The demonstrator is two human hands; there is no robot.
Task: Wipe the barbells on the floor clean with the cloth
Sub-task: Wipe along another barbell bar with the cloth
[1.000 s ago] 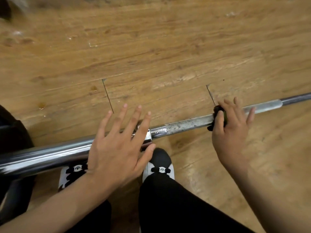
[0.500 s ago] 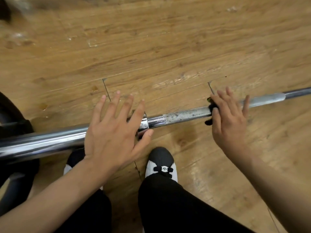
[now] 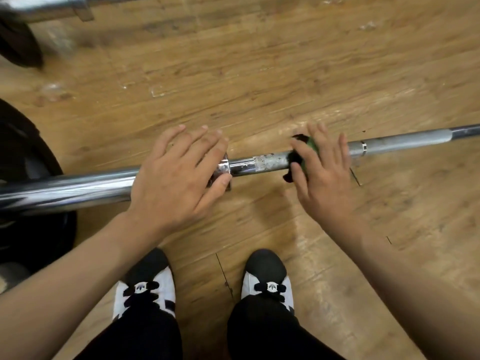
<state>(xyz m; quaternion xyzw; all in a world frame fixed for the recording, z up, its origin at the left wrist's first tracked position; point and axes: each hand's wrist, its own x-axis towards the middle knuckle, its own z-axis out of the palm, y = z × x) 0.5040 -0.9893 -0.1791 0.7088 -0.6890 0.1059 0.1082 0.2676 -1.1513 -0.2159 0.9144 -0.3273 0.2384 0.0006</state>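
Barbell [image 3: 265, 163] lying on the wooden floor [image 3: 259, 74], just ahead of the person's shoes [image 3: 267, 281]. The left hand [image 3: 179, 183] rests flat, fingers straight, on the collar where sleeve meets shaft. The right hand [image 3: 324, 175], fingers spread, presses the dark green cloth [image 3: 298, 162] onto the shaft. The steel bar is probably heavy, rigid, smooth and apt to roll, so it is best steadied at the sleeve.

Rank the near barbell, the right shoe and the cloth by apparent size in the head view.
1. near barbell: spans nearly the whole frame.
2. right shoe: much smaller, though it is nearer the camera.
3. cloth: only a bit shows beside the right hand, so its full size is unsure.
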